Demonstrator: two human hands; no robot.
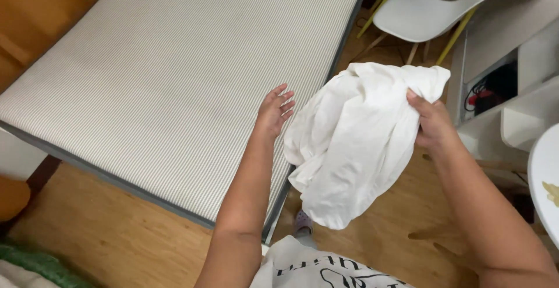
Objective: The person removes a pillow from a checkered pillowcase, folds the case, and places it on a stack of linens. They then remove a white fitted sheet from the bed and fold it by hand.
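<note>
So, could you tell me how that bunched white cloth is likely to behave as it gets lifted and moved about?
The white cloth is probably floppy: it sags in loose folds below the right hand gripping its upper edge. It seems light, since one hand holds the whole bundle up. It is unlikely to keep any shape and may drape once laid on the striped mattress.

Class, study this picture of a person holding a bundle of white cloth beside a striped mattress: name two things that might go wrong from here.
1. The crumpled white cloth bundle hangs from the right hand alone; its low end may drag on the wooden floor and pick up dirt.
2. The left hand rests open on the grey striped mattress, so the one-handed grip could slip and drop the bundle.
</note>
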